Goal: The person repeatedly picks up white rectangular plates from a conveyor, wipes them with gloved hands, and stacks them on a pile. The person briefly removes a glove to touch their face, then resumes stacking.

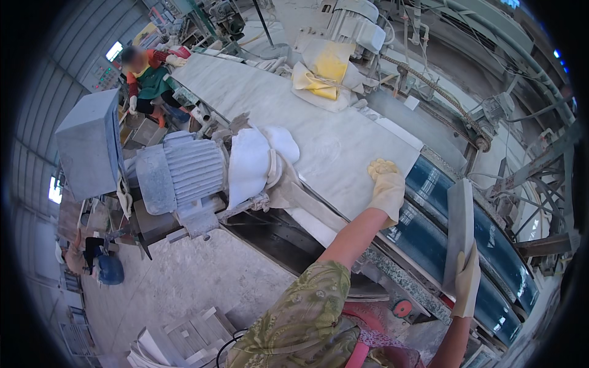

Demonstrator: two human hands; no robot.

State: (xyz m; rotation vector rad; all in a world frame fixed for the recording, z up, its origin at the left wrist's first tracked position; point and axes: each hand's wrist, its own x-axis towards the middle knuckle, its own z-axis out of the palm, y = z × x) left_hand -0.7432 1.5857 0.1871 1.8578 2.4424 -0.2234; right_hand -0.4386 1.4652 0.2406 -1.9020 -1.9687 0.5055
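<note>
My left hand point(386, 187), in a pale yellow glove, rests flat on the near end of a long grey-white stone slab point(294, 110) lying on the machine bed. My right hand point(467, 283), also gloved, grips the lower end of a narrow grey stone strip point(460, 221) and holds it upright over the dark blue conveyor belt point(429, 236). My left arm has a green patterned sleeve.
A dust-covered electric motor point(184, 172) sits left of the slab. A second motor with yellow cloth point(331, 67) stands at the slab's far side. Another person point(147, 76) in gloves works at the slab's far end. Stone offcuts point(184, 337) lie on the floor.
</note>
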